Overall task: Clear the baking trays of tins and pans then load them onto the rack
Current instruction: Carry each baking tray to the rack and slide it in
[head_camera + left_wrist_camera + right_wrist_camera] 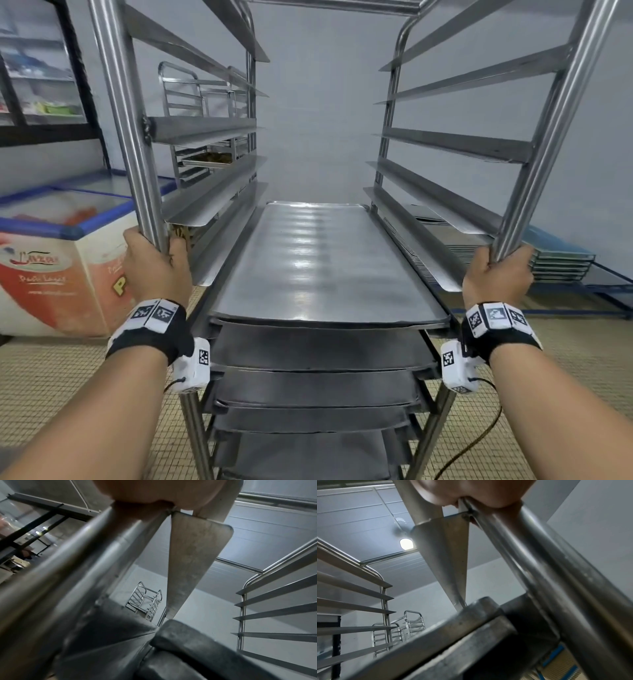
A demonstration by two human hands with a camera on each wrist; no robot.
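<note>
A white and red chest freezer (58, 267) with a blue-rimmed glass lid stands at far left. The left hand (156, 269) wraps the tall steel rack's (219, 205) near-left post. Flat grey metal baking trays (325, 260) fill its lower runners (upper runners bare). The right hand (496, 275) grips the near-right post.

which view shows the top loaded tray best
The head view: the top tray lies whole on the rack, seen from above, bare, with other trays below it. The left wrist and right wrist views look up from below at posts and runners, showing only dark blurred metal edges nearby; which tray they belong to is unclear.
</note>
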